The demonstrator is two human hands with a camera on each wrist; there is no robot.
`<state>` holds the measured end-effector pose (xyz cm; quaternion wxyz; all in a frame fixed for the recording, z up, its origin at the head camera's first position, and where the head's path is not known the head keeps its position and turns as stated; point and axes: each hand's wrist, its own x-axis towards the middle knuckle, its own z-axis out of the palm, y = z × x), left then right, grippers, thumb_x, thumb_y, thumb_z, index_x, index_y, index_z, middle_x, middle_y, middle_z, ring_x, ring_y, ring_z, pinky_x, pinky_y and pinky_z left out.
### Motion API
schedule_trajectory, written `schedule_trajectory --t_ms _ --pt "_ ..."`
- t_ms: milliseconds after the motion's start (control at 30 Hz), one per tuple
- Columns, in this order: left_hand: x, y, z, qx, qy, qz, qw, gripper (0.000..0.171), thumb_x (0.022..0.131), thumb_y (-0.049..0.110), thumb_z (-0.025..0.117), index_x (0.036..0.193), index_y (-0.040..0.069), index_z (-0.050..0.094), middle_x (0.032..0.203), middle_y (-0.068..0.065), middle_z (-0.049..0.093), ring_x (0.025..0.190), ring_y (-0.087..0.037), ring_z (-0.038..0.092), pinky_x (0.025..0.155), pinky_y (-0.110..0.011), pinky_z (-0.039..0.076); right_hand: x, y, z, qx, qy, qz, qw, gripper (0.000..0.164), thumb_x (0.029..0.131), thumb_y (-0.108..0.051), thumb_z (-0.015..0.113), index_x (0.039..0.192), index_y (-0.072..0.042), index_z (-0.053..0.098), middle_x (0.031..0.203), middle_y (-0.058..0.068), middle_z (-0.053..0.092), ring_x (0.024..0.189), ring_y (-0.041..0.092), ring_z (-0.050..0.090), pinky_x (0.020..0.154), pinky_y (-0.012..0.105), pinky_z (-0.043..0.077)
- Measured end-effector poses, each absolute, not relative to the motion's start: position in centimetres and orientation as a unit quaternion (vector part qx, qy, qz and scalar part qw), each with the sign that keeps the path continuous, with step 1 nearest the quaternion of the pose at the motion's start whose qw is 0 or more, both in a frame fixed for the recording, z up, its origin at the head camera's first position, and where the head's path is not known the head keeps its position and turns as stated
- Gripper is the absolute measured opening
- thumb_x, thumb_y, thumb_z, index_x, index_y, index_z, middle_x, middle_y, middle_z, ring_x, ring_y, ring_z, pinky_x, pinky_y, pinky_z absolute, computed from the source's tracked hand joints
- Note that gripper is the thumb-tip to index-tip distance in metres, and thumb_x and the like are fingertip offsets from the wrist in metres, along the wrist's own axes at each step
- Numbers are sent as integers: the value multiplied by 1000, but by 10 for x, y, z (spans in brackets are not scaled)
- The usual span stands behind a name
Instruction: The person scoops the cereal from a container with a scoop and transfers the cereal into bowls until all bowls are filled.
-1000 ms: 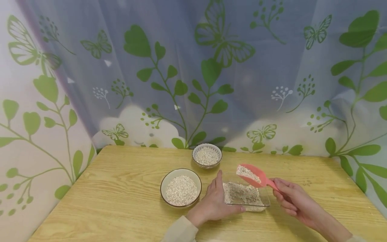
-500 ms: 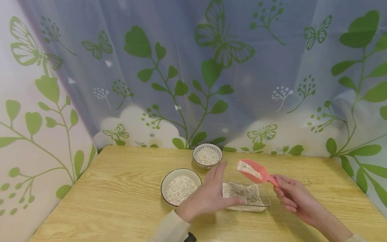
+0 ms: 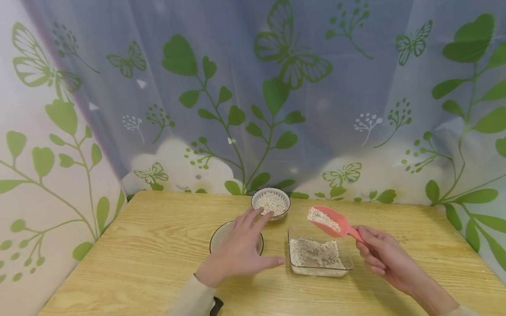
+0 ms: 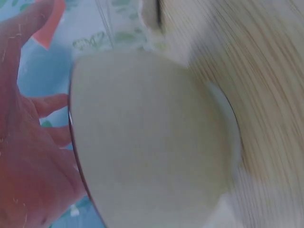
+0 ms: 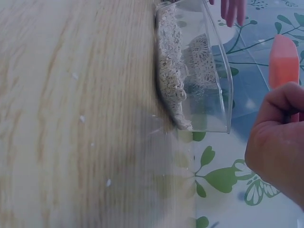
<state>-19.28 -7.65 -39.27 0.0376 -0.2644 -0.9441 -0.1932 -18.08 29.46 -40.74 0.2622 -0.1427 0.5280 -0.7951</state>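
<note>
My right hand [image 3: 385,259] grips the handle of a pink scoop [image 3: 340,223], which carries oat flakes and is raised over the far side of a clear glass container [image 3: 294,268]. Oats [image 3: 316,253] cover the container's bottom. Over the larger cream bowl [image 3: 216,239] is my left hand [image 3: 239,252], fingers spread and thumb pointing toward the container, with nothing in its grasp. The hand hides most of that bowl's contents in the head view. In the left wrist view the cream bowl [image 4: 152,137] fills the middle, close to the fingers; whether they touch it I cannot tell.
A small patterned bowl [image 3: 270,203] of oats stands behind, just beyond my left fingertips. Stray flakes [image 5: 81,118] lie on the wooden table [image 3: 158,254]. A printed curtain [image 3: 221,109] hangs along the table's back edge.
My left hand has let go of the glass container's left side and moved left over the cream bowl. The right hand keeps the loaded scoop nearly still, tilted slightly differently.
</note>
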Motion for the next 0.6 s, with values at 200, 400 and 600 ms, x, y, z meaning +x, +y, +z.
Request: schedule_trajectory --t_ms 200,400,600 --pt "-193 -100 -396 -243 -946 -208 55 104 78 74 70 160 21 35 166 -10 34 154 -42 26 123 -63 27 -180 288 -403 -145 549 -785 248 36 114 -26 30 124 -17 63 79 -9 59 55 19 9 49 31 11" --pt "-192 -122 -401 -220 -946 -234 48 104 78 73 72 161 24 33 166 -11 32 155 -43 24 121 -68 26 -180 275 -397 -130 601 -757 222 29 113 -29 38 126 -21 62 79 -11 58 52 9 21 47 27 15" --pt "-191 -139 -406 -203 -944 -256 37 107 77 72 74 162 22 32 166 -12 33 155 -41 26 120 -66 30 -180 258 -389 -93 662 -717 197 37 111 -36 44 134 -9 52 76 -10 53 49 7 25 46 30 16"
